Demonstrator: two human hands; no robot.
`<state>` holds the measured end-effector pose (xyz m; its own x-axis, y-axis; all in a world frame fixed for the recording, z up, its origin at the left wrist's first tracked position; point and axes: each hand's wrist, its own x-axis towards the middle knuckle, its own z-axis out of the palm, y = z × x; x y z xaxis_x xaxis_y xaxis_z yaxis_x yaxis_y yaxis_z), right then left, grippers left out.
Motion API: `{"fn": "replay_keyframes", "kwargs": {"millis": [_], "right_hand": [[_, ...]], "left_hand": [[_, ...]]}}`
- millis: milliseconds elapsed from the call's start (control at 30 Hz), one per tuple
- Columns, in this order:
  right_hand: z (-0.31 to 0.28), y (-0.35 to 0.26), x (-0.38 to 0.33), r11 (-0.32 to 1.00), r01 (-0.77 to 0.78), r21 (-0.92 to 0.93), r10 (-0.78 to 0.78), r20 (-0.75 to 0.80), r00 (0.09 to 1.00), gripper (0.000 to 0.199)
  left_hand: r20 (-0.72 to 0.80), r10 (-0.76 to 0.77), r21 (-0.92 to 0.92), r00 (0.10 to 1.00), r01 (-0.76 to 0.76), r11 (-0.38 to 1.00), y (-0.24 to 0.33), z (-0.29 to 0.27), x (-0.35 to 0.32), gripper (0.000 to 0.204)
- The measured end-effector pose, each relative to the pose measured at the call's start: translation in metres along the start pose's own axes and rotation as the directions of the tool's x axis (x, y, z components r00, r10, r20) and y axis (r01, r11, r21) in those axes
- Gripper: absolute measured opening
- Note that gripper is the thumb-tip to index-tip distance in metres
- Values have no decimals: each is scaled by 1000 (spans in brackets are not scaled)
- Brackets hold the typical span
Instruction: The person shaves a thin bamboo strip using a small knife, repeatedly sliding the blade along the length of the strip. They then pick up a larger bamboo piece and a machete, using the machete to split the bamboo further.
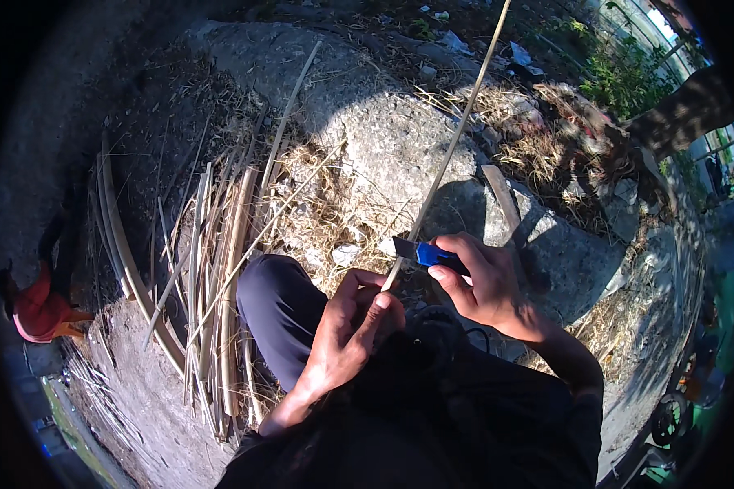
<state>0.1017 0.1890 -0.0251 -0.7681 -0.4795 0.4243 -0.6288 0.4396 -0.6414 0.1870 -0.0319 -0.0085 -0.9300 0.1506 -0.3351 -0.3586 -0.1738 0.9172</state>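
Note:
A long thin bamboo strip (447, 155) slants up and away from my lap toward the far edge of the view. My left hand (352, 322) is closed round its near end, thumb on top. In my right hand (485, 281) is a blue-handled utility knife (440, 256), gripped between thumb and fingers. Its short, wide blade points left and lies against or just over the strip, a little beyond my left fingers. Whether the blade's edge bites into the strip cannot be made out.
A pile of split bamboo strips (216, 285) lies on the ground left of my knee (277, 314). Dry shavings (314, 196) cover the concrete slab (383, 138) ahead. Another person (45, 310) in a red top is at the far left. A tree trunk (685, 114) stands far right.

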Motion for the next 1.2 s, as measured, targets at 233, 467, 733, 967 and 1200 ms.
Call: {"fn": "replay_keyframes", "kwargs": {"millis": [233, 467, 733, 967, 1200], "right_hand": [[2, -7, -2, 994, 110, -24, -108, 58, 992, 29], [2, -3, -1, 979, 193, -62, -190, 47, 981, 33], [1, 1, 5, 979, 173, -112, -180, -57, 982, 31], [-10, 19, 17, 992, 96, -86, -110, -170, 979, 24], [-38, 43, 31, 984, -85, -157, 48, -223, 974, 23]], "left_hand": [[-53, 73, 28, 996, -71, 997, -2, 4, 1, 20], [-93, 0, 12, 996, 1, 1000, 5, 5, -1, 19], [-2, -44, -53, 999, 44, 998, 8, -1, -5, 21], [-45, 32, 109, 998, -27, 994, -2, -4, -13, 16], [-12, 138, 268, 990, -130, 955, -18, -13, -28, 11]]}}
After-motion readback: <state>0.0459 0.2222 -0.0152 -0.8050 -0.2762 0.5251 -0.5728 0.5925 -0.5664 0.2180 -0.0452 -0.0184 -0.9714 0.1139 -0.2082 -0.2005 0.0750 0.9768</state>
